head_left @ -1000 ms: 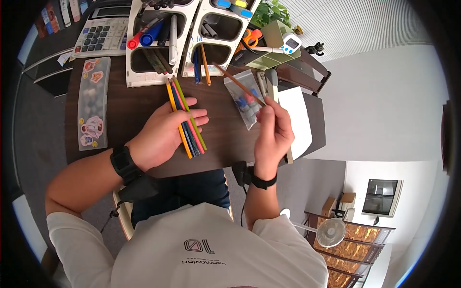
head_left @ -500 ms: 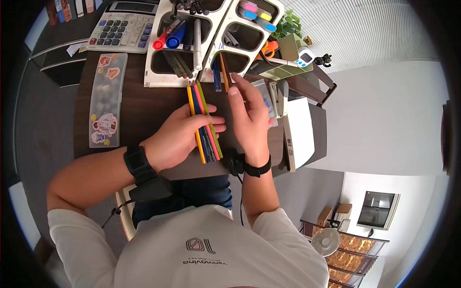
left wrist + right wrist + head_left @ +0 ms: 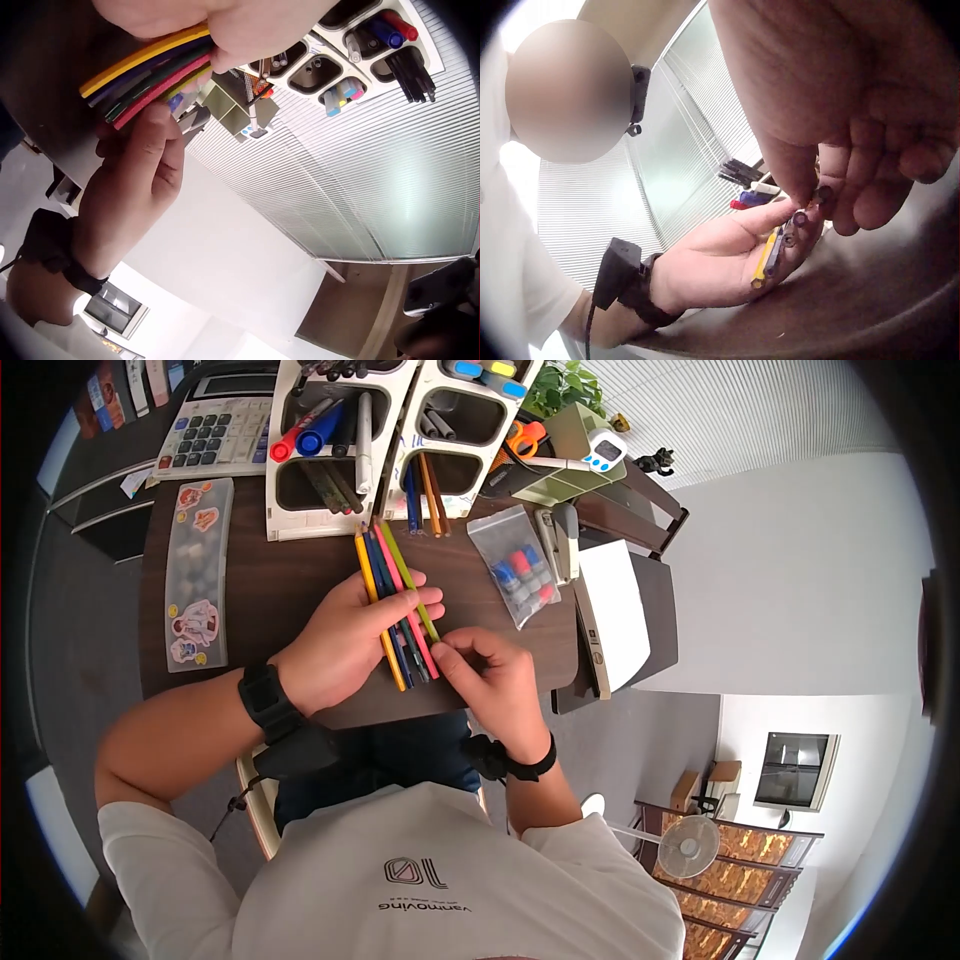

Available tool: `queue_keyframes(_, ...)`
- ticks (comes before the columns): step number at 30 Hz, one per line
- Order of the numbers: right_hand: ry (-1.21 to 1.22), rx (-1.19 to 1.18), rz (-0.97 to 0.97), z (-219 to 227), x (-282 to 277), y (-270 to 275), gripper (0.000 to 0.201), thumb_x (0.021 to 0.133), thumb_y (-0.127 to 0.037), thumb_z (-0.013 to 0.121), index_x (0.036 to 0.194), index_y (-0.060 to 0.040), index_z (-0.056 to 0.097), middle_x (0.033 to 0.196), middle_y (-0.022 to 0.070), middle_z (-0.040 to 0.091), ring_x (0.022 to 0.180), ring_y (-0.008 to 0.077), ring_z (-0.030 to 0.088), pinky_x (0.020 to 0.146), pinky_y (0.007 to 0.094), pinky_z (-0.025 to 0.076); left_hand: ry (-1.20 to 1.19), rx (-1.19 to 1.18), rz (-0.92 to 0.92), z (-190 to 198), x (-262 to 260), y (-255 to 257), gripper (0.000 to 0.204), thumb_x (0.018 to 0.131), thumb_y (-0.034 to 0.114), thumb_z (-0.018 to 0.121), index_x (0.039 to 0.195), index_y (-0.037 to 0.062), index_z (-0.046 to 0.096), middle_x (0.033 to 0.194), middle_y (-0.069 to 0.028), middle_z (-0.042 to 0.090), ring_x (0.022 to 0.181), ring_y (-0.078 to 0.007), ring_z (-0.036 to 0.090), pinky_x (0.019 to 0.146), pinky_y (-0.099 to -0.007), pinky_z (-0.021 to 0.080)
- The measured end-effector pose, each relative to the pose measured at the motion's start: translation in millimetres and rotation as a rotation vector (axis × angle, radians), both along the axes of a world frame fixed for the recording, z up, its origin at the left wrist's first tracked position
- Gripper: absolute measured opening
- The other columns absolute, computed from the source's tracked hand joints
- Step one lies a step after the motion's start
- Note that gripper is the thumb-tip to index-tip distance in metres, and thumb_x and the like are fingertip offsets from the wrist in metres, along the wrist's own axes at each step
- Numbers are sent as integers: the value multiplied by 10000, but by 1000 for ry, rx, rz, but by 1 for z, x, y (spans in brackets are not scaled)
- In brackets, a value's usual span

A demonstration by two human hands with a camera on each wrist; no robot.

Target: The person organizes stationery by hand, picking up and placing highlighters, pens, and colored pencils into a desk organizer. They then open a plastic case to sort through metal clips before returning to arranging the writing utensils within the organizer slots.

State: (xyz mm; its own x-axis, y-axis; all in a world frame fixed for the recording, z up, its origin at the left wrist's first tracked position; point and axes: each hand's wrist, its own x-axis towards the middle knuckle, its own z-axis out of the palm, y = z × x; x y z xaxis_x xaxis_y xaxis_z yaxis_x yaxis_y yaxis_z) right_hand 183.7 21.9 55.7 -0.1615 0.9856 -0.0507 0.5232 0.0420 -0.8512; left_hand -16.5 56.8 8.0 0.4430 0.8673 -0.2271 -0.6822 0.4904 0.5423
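Note:
Several coloured pencils lie across the palm of the left hand (image 3: 345, 635), its thumb over them; a yellow pencil (image 3: 367, 575) is at the left side and an olive-green pencil (image 3: 402, 565) at the right. The right hand (image 3: 497, 685) pinches the lower end of the olive-green pencil between thumb and forefinger. In the left wrist view, the right hand (image 3: 135, 180) is at the ends of the bundle, beside a pink pencil (image 3: 161, 88). Blue and orange-brown pencils (image 3: 431, 490) stand in a lower compartment of the white organizer (image 3: 392, 510).
Markers (image 3: 318, 438) fill other organizer compartments. A sticker-covered case (image 3: 198, 575) and calculator (image 3: 215, 435) are at the left. Right of the hands lie a bag of small coloured pieces (image 3: 515, 570), a stapler (image 3: 560, 542) and white paper (image 3: 612, 610). The table's front edge (image 3: 400, 717) is near both wrists.
The right hand held a brown pencil a second ago, then was near the organizer's lower compartment. Now it is down at the bundle, pinching the olive-green pencil. The left hand still holds its pencils.

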Motion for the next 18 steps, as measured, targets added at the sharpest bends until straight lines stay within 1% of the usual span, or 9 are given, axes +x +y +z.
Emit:
queue_keyframes(2,-47,20,-31,4,9,-1,129,951,-109,760,986,12,734,813,48,718,710,55,627,619,242,507,26,-7,23,-1,1,1,383,1040,155,596,1382,26,482,1316,-189,625,1260,-290,611,1062,-420,498)
queue_keyframes(4,43,103,-148,3,25,2,137,956,-104,755,997,25,732,851,36,724,711,41,605,622,229,497,-6,-50,11,3,-4,1,402,1035,160,569,1400,23,472,1336,-204,612,1280,-305,598,1086,-429,477)
queue_keyframes(6,203,165,-202,12,35,5,134,986,-67,703,1085,21,716,886,49,731,749,69,638,678,226,513,-51,-99,-6,1,-6,1,473,1018,183,501,1455,14,435,1380,-246,579,1321,-346,569,1138,-457,428)
queue_keyframes(9,365,310,-212,20,57,11,144,1013,-17,633,1142,18,686,892,86,734,775,122,676,725,248,536,-19,-90,-27,7,-6,1,483,1026,178,500,1473,8,427,1390,-251,568,1327,-348,565,1126,-456,442)
queue_keyframes(11,512,395,-249,20,62,16,135,1015,-9,625,1133,24,681,908,101,731,783,134,680,722,261,542,-16,-75,-39,10,-6,2,481,1031,174,496,1477,4,431,1387,-252,572,1327,-351,565,1124,-459,446)
queue_keyframes(14,466,494,-245,21,54,22,155,1019,-14,626,1160,28,674,954,114,740,812,143,696,757,272,562,-31,-33,-98,19,-8,3,477,1041,163,491,1484,-5,439,1374,-251,591,1316,-351,578,1117,-461,457)
queue_keyframes(16,309,484,-301,23,34,26,188,1026,-25,625,1199,36,664,1011,130,747,869,153,713,810,287,577,-48,-4,-142,21,-11,8,474,1046,156,489,1488,-8,442,1364,-248,605,1305,-348,590,1113,-460,464)
queue_keyframes(17,294,463,-259,21,28,30,237,1032,-42,627,1254,40,649,1082,147,745,967,169,723,868,305,581,-74,23,-205,19,-12,11,474,1051,153,485,1494,-10,440,1348,-244,621,1282,-347,608,1105,-459,474)
queue_keyframes(18,307,427,-241,19,20,35,256,1032,-47,630,1274,39,642,1108,151,742,998,175,721,888,304,575,-100,50,-266,18,-14,13,474,1055,149,482,1499,-11,438,1332,-241,637,1260,-346,627,1097,-458,483)
